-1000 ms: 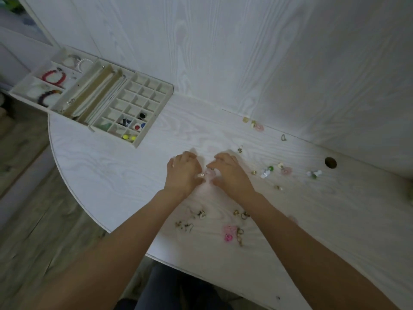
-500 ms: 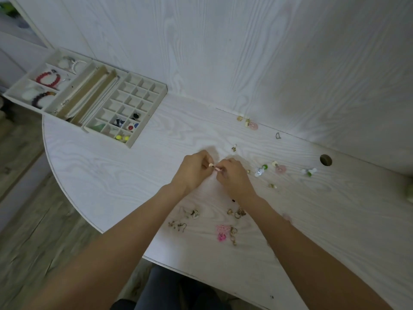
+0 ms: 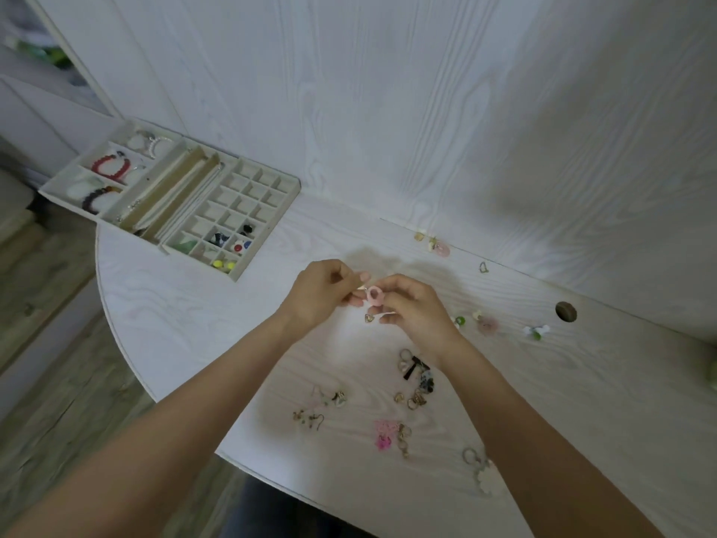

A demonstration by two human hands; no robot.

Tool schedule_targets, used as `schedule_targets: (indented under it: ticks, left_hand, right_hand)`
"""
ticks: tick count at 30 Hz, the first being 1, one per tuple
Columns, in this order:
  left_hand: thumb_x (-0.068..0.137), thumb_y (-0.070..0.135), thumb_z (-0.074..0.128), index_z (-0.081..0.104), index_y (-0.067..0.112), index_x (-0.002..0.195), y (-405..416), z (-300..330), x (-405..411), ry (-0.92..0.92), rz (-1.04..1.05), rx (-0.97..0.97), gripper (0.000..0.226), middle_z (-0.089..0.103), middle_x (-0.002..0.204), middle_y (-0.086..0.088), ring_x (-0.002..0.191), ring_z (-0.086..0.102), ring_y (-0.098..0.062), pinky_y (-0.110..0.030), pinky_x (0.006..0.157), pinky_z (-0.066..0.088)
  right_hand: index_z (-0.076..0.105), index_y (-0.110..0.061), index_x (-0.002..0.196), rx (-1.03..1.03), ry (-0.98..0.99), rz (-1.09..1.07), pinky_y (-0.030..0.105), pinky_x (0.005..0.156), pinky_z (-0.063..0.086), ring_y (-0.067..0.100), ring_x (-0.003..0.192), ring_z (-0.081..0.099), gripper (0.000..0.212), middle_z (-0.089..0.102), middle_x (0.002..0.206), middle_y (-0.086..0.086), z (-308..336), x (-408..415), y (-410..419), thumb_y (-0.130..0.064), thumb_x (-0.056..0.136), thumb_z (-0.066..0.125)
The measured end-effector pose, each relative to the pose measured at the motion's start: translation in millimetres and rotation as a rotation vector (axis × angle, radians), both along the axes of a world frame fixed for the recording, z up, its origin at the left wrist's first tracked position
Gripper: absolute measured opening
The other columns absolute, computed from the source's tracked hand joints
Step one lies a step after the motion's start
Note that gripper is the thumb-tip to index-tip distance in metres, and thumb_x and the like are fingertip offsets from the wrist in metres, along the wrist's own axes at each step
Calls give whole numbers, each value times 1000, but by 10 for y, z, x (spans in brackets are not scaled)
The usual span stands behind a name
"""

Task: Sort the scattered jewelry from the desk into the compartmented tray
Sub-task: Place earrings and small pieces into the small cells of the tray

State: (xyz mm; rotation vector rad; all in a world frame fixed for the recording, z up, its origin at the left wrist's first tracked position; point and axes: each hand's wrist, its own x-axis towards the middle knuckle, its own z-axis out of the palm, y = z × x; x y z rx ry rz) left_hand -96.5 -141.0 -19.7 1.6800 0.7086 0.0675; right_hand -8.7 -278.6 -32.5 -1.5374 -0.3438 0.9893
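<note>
My left hand [image 3: 324, 295] and my right hand [image 3: 413, 308] meet above the middle of the white desk [image 3: 194, 324]. Between their fingertips they pinch a small pink ring-shaped earring [image 3: 374, 295]. A small gold piece [image 3: 369, 318] lies on the desk just below it. The compartmented tray [image 3: 287, 200] stands at the far left corner, with bracelets in its large sections and a few colourful pieces in its small cells. Loose jewelry lies near me: a bright pink piece [image 3: 384, 434], gold rings [image 3: 415, 399], a black bow piece [image 3: 413, 366].
More earrings lie along the back wall [image 3: 438, 244] and to the right of my hands [image 3: 487, 324], including a green and white one [image 3: 535, 332]. A round cable hole [image 3: 565, 311] is at the right. The desk's curved front edge runs close to my arms.
Both hands have lifted off the desk with the pink earring pinched between them. The camera view has shifted slightly.
</note>
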Motion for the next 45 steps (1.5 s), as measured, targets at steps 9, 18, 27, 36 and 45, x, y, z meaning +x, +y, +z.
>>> schedule_targets:
  ticks: [9,18,27,36,45]
  left_hand:
    - [92,14,58,58,11,79,721,119,-312,-47,170,-158,13,62,69,-8,51,57,-4,-17,59,48]
    - [91,1,56,61,-3,103,1767,-39,-567,-15,278,-260,14,69,91,-18,85,69,-22,-32,83,51]
    - [83,9,69,66,20,74,2425,-397,-366,76,285,156,15,67,69,4,61,63,-5,-23,66,52]
    - [80,17,72,69,11,87,2614,-610,-310,204,290,304,10,68,83,-2,75,60,-9,-14,66,41]
    - [82,18,72,67,8,98,2583,-651,-241,259,169,405,19,70,93,-3,83,63,-9,-21,80,51]
  right_hand:
    - [68,-9,96,36,2,109,19,62,46,18,74,56,12,66,77,9,107,-59,848,-7,84,67]
    - [65,8,103,26,-64,128,18,72,56,10,71,65,19,65,83,11,-18,-159,2025,6,85,62]
    - [69,-3,78,-133,-563,155,19,58,43,6,56,56,18,61,64,0,-383,-95,2762,-20,80,75]
    - [57,-12,78,-347,-893,349,26,62,35,14,68,48,28,52,72,-2,-588,-136,3038,-38,90,59]
    - [58,-9,100,-484,-1198,469,26,64,35,21,82,55,12,56,99,7,-542,-187,3024,-19,94,55]
